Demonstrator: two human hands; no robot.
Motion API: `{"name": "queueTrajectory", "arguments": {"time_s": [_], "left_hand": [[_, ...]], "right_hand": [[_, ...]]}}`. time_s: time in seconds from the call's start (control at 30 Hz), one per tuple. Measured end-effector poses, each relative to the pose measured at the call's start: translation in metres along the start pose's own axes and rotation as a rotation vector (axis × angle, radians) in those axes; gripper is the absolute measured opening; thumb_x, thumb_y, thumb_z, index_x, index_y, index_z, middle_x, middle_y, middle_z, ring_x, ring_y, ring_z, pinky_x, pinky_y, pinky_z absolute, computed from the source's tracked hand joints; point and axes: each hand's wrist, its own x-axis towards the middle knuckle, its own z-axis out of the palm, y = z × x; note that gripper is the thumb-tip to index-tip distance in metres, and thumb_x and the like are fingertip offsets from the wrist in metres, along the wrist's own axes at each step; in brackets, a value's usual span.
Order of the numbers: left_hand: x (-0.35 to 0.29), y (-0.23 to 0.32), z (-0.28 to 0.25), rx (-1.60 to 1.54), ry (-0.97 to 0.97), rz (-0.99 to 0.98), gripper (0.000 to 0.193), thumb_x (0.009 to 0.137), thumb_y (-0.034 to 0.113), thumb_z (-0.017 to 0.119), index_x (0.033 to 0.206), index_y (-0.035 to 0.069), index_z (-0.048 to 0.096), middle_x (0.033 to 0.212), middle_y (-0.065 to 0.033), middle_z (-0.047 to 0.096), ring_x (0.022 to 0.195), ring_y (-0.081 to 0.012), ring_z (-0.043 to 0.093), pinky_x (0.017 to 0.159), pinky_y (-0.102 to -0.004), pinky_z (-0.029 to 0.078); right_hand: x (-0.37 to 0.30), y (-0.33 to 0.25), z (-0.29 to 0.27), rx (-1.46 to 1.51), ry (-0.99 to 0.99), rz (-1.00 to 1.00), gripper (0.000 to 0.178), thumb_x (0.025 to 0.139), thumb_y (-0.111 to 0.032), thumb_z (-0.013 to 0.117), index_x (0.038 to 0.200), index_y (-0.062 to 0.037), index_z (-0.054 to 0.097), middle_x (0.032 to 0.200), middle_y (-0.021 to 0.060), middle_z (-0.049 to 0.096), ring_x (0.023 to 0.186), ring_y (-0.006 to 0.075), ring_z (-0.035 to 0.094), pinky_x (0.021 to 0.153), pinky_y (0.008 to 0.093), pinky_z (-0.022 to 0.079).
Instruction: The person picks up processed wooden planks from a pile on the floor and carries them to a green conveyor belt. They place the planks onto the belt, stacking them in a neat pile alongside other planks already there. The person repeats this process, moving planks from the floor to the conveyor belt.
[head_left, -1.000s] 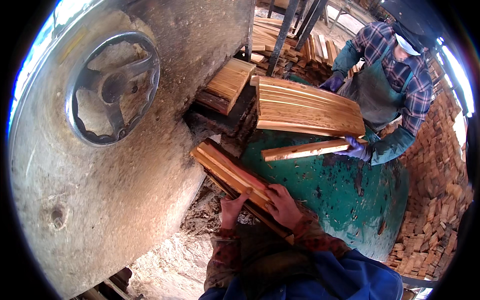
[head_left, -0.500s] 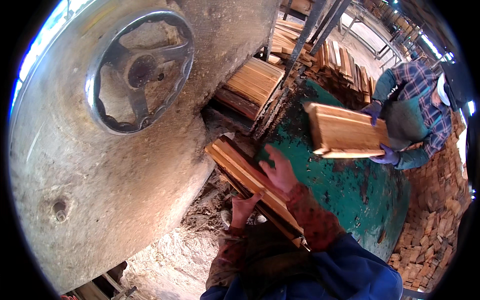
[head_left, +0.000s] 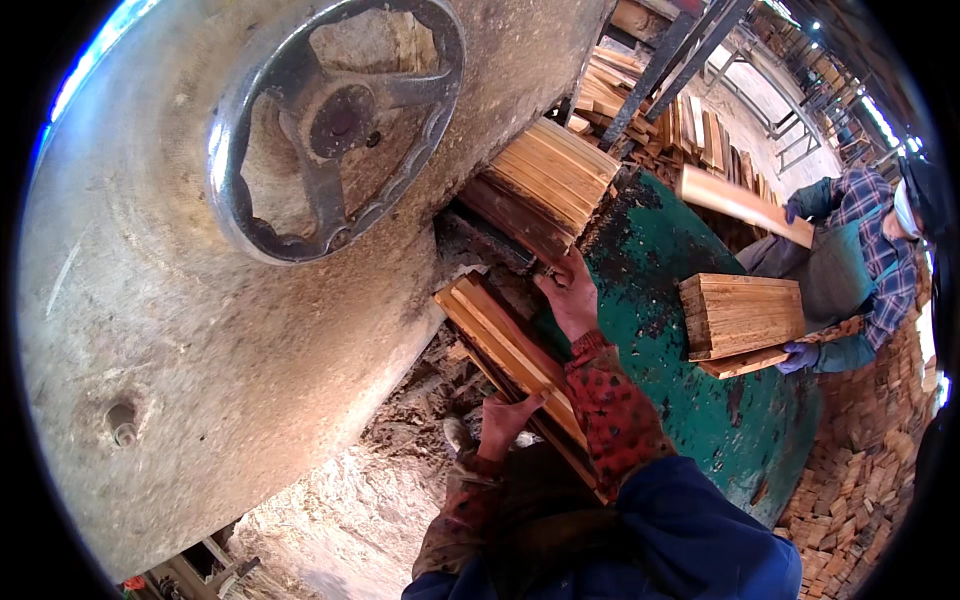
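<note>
My left hand (head_left: 507,422) is closed round the near part of a small bundle of wooden boards (head_left: 507,335), slanting in front of my body. My right hand (head_left: 572,300) reaches out past the bundle, fingers bent at the end of a dark reddish board (head_left: 515,218). That board lies along the near side of a stack of light boards (head_left: 557,170) beside the machine. The fingertips seem to pinch the board's end; their far side is hidden.
A big metal body with a handwheel (head_left: 340,125) fills the left. A scuffed green metal table (head_left: 660,290) lies to the right. Across it, a co-worker (head_left: 860,250) in a plaid shirt and gloves handles a board and a block of boards (head_left: 745,315). Wood pieces (head_left: 850,480) are piled behind.
My right hand has moved from above the bundle forward to the dark board's end. My left hand keeps the bundle. The co-worker's block has come down to the table, one board lifted apart.
</note>
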Motion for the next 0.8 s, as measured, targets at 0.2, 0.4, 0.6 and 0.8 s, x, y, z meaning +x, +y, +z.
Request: {"name": "queueTrajectory", "arguments": {"time_s": [0.2,0.4,0.6,0.8], "left_hand": [[0.000,-0.001,-0.005,0.057,-0.005,-0.013,0.027,0.080,0.018,0.079,0.097,-0.002,0.071,0.088,-0.0015,0.071,0.080,-0.0062,0.062,0.071,-0.0252,0.053],[-0.001,-0.002,-0.007,0.013,-0.034,-0.026,0.027,0.081,0.017,0.079,0.100,-0.001,0.071,0.092,-0.0020,0.071,0.082,-0.0065,0.062,0.073,-0.0257,0.053],[-0.002,0.004,-0.002,-0.064,-0.069,0.024,0.024,0.082,0.014,0.077,0.101,0.000,0.071,0.096,-0.0030,0.071,0.087,-0.0078,0.063,0.076,-0.0266,0.053],[-0.006,0.015,0.000,-0.016,-0.040,-0.063,0.025,0.082,0.013,0.077,0.101,0.000,0.070,0.096,-0.0025,0.071,0.086,-0.0072,0.062,0.076,-0.0256,0.052]], "right_hand": [[-0.005,-0.031,-0.012,-0.462,0.013,-0.247,0.053,0.077,-0.019,0.075,0.121,-0.0014,0.052,0.109,0.0209,0.056,0.097,0.0377,0.060,0.081,0.0437,0.052],[0.038,-0.069,0.022,-0.717,-0.198,-0.397,0.058,0.075,-0.022,0.075,0.123,-0.0022,0.049,0.103,0.0196,0.060,0.092,0.0397,0.062,0.075,0.0457,0.052],[0.097,-0.068,0.081,-0.955,-0.298,-0.455,0.045,0.075,-0.025,0.076,0.103,-0.0017,0.050,0.095,0.0187,0.064,0.088,0.0355,0.066,0.073,0.0444,0.055],[0.096,-0.062,0.067,-0.924,-0.329,-0.383,0.046,0.074,-0.030,0.075,0.100,-0.0023,0.050,0.089,0.0177,0.066,0.084,0.0364,0.066,0.073,0.0457,0.054]]}}
